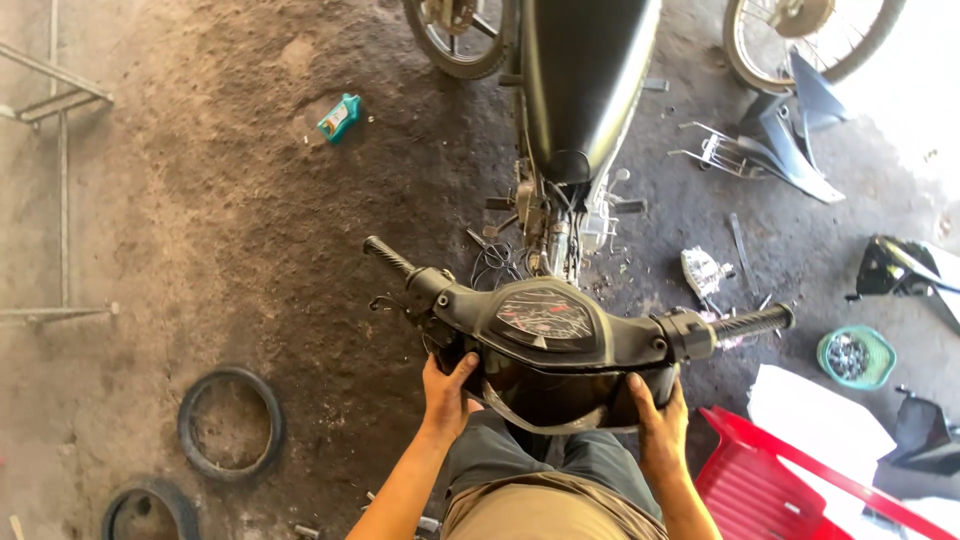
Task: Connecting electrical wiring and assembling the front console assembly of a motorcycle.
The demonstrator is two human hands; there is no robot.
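Under the handlebar (pixel 560 325), both hands — left (pixel 447 397), right (pixel 658 424) — grip the headlight cowl (pixel 560 395) by its side edges, fingers wrapped; light, brittle-looking plastic.

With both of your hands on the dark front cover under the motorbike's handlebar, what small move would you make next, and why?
Probably ease the dark plastic front headlight cover gently toward yourself. The left hand and right hand already grip its two sides below the black handlebar with instrument dial, and its lower rim seems to hang free.
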